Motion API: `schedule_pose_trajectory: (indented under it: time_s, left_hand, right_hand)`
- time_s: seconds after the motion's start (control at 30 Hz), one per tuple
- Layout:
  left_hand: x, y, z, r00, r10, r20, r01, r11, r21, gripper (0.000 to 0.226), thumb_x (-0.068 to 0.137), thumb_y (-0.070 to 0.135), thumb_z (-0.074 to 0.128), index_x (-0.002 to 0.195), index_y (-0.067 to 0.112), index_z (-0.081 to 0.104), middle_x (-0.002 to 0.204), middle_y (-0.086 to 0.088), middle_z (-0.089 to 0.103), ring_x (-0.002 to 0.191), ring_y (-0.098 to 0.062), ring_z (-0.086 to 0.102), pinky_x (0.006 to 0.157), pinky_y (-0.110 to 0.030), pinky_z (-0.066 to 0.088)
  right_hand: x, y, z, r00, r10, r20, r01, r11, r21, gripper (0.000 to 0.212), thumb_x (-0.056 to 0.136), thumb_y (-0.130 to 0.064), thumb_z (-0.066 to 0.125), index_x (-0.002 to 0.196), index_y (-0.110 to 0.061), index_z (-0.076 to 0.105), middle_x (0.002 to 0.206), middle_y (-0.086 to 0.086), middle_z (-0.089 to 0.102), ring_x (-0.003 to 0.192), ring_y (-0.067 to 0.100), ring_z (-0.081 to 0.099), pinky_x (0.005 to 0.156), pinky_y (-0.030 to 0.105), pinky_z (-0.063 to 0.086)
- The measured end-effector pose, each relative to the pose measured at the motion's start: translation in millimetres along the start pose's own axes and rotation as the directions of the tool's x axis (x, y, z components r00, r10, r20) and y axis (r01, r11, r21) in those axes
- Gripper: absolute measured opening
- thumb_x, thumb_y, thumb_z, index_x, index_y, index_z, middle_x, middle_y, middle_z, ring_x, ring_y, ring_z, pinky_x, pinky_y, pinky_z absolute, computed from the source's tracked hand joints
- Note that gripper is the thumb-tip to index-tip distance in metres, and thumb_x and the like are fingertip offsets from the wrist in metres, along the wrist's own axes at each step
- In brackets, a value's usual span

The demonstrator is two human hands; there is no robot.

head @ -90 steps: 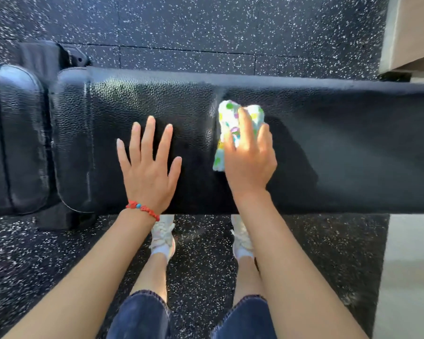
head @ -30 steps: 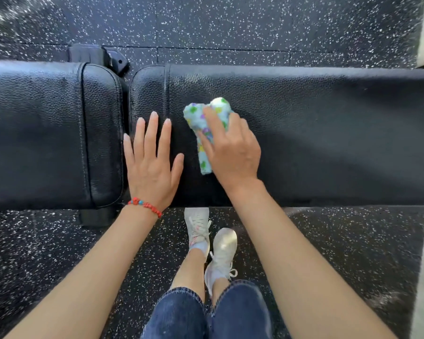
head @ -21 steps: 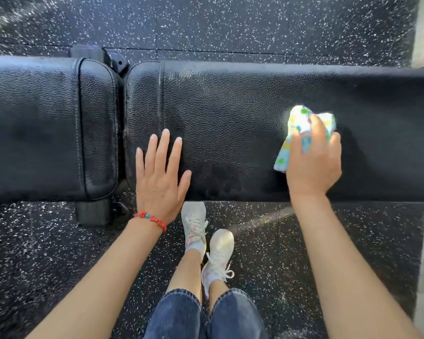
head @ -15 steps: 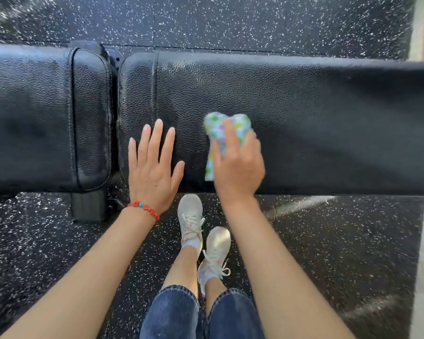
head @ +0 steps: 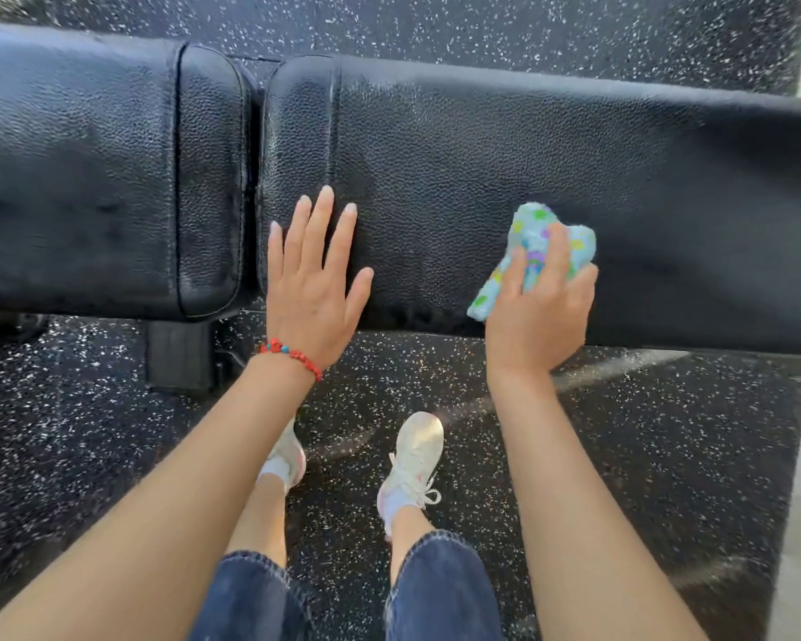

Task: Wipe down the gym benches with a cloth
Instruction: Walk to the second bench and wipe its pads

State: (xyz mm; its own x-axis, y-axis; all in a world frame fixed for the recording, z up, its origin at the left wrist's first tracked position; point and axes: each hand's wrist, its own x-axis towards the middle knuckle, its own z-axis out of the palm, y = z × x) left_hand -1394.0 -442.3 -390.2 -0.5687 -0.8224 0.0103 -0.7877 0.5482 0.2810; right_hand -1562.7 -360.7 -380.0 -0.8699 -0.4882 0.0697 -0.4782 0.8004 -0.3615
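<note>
No readable txt, labels or nos. anywhere.

Your left hand [head: 313, 289] lay flat on the long bench pad [head: 482, 178], just right of the gap to the shorter pad [head: 102, 168]. Your right hand [head: 539, 312] held the cloth [head: 535, 238] on the long pad's near part, farther right.

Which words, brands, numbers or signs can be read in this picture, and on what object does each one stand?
None: no readable text shows.
The cloth carries only coloured shapes.
The bench pad, bracelet and shoes show no label.
</note>
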Motion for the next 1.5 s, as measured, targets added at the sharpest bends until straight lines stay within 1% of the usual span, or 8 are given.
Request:
schedule_pose_trajectory:
  time_s: [0.13, 0.33, 0.43, 0.57, 0.77, 0.93, 1.13, 1.5]
  left_hand:
    - [-10, -22, -11, 0.999, -0.029, -0.038, 0.03, 0.999, 0.033, 0.054, 0.094, 0.033, 0.039, 0.14, 0.004, 0.039, 0.148, -0.02, 0.032, 0.137, -0.035, 0.024, 0.11, -0.053, 0.014]
    - [-15, -76, -25, 0.997, -0.07, -0.043, 0.076, 0.988, 0.136, 0.054, 0.094, 0.033, 0.039, 0.14, 0.004, 0.038, 0.148, -0.02, 0.032, 0.137, -0.037, 0.025, 0.109, -0.057, 0.015]
    - [-13, -94, -25, 0.996, -0.085, -0.015, 0.086, 0.985, 0.152, 0.055, 0.093, 0.032, 0.04, 0.141, 0.005, 0.036, 0.149, -0.019, 0.031, 0.137, -0.037, 0.025, 0.109, -0.059, 0.016]
    - [-14, -103, -21, 0.999, -0.032, -0.035, 0.038, 0.981, 0.189, 0.057, 0.092, 0.032, 0.044, 0.142, 0.006, 0.035, 0.149, -0.018, 0.032, 0.137, -0.035, 0.025, 0.109, -0.058, 0.018]
    - [-13, -105, -21, 0.997, -0.03, -0.074, 0.042, 0.987, 0.155, 0.054, 0.092, 0.031, 0.046, 0.14, 0.006, 0.039, 0.147, -0.017, 0.035, 0.137, -0.034, 0.026, 0.11, -0.056, 0.018]
    - [-12, -103, -26, 0.998, -0.037, -0.042, 0.041, 0.995, 0.093, 0.055, 0.092, 0.032, 0.042, 0.14, 0.006, 0.04, 0.148, -0.017, 0.035, 0.137, -0.032, 0.024, 0.111, -0.054, 0.015]
    - [-15, -105, -35, 0.999, -0.049, -0.007, 0.049, 0.999, 0.016, 0.054, 0.092, 0.031, 0.04, 0.139, 0.005, 0.041, 0.148, -0.017, 0.034, 0.138, -0.031, 0.023, 0.111, -0.053, 0.015]
    - [-31, -185, -82, 0.968, -0.21, -0.136, 0.212, 0.977, 0.001, 0.05, 0.094, 0.027, 0.04, 0.137, 0.002, 0.042, 0.145, -0.02, 0.037, 0.136, -0.036, 0.027, 0.11, -0.056, 0.02]
  right_hand:
    - [-57, -55, 27, 0.947, -0.316, 0.06, 0.318, 0.947, -0.036, 0.034, 0.081, -0.032, 0.057, 0.11, -0.017, 0.065, 0.083, 0.015, 0.061, 0.064, 0.028, 0.055, 0.049, 0.03, 0.045]
    - [-55, -69, 39, 0.828, -0.56, 0.01, 0.559, 0.825, -0.089, 0.035, 0.083, -0.036, 0.053, 0.115, -0.021, 0.053, 0.074, 0.008, 0.057, 0.059, 0.022, 0.054, 0.05, 0.029, 0.043]
    - [-53, -72, 43, 0.838, -0.546, 0.004, 0.543, 0.832, -0.113, 0.035, 0.085, -0.038, 0.05, 0.115, -0.02, 0.046, 0.073, 0.008, 0.056, 0.059, 0.022, 0.053, 0.05, 0.029, 0.043]
    - [-31, -95, 49, 0.88, -0.476, 0.013, 0.475, 0.876, -0.08, 0.034, 0.084, -0.036, 0.053, 0.11, -0.015, 0.063, 0.076, 0.012, 0.058, 0.061, 0.026, 0.056, 0.047, 0.029, 0.044]
    - [24, -153, 61, 0.944, -0.314, 0.102, 0.321, 0.945, -0.06, 0.041, 0.091, -0.039, 0.05, 0.124, -0.017, 0.054, 0.104, 0.015, 0.056, 0.09, 0.029, 0.057, 0.064, 0.034, 0.045]
    - [-12, -136, 56, 0.927, -0.372, -0.039, 0.37, 0.927, -0.067, 0.036, 0.085, -0.037, 0.053, 0.111, -0.015, 0.064, 0.083, 0.016, 0.059, 0.067, 0.029, 0.059, 0.049, 0.031, 0.047]
    - [-91, -110, 38, 0.889, -0.443, 0.116, 0.455, 0.885, -0.104, 0.035, 0.088, -0.036, 0.053, 0.114, -0.017, 0.063, 0.085, 0.013, 0.059, 0.065, 0.025, 0.057, 0.052, 0.03, 0.048]
    - [-130, -184, 33, 0.893, -0.419, 0.166, 0.387, 0.902, 0.193, 0.038, 0.086, -0.037, 0.052, 0.117, -0.017, 0.059, 0.082, 0.012, 0.056, 0.063, 0.026, 0.057, 0.048, 0.026, 0.045]
